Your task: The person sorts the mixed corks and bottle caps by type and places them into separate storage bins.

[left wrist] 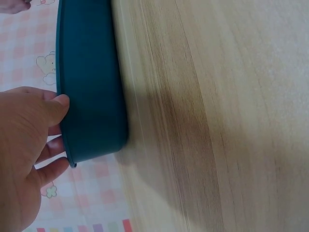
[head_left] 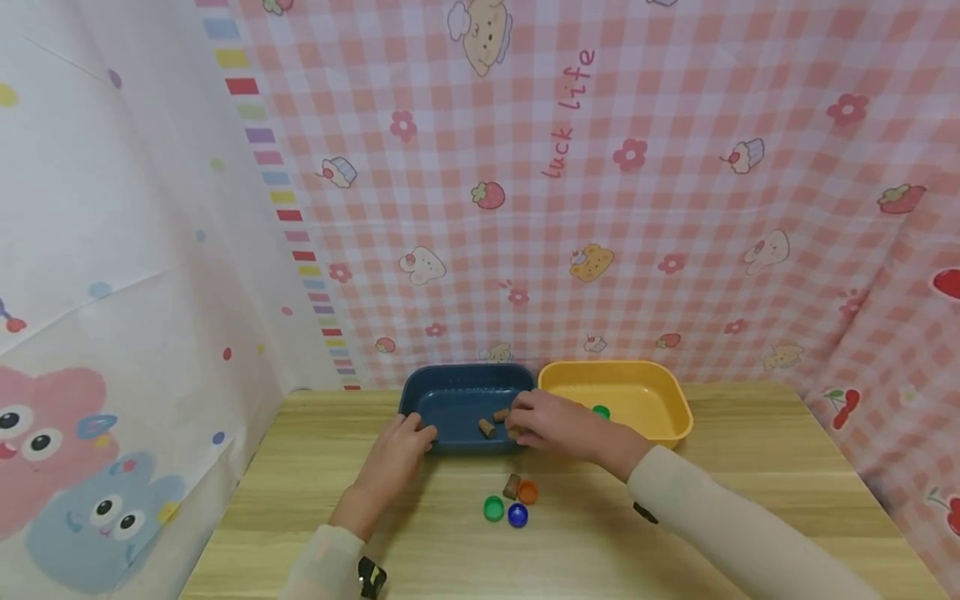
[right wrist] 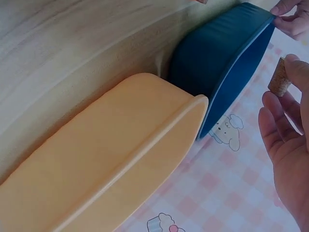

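The left hand (head_left: 397, 450) grips the near left rim of the blue tray (head_left: 468, 451); in the left wrist view the thumb of that hand (left wrist: 29, 135) lies on the outside of the blue wall (left wrist: 91, 82). Pinched between thumb and fingers of the right hand (right wrist: 289, 111) is a cork (right wrist: 279, 79). In the head view the right hand (head_left: 558, 425) is over the right part of the blue tray. Two more corks, one (head_left: 487, 428) and another (head_left: 501, 415), lie inside that tray.
A yellow tray (head_left: 678, 408) stands right beside the blue one, with a green cap (head_left: 602, 412) in it. On the table (head_left: 337, 417) in front are a cork (head_left: 512, 486), an orange cap (head_left: 528, 492), a green cap (head_left: 493, 508) and a blue cap (head_left: 517, 515). A checked cloth hangs behind.
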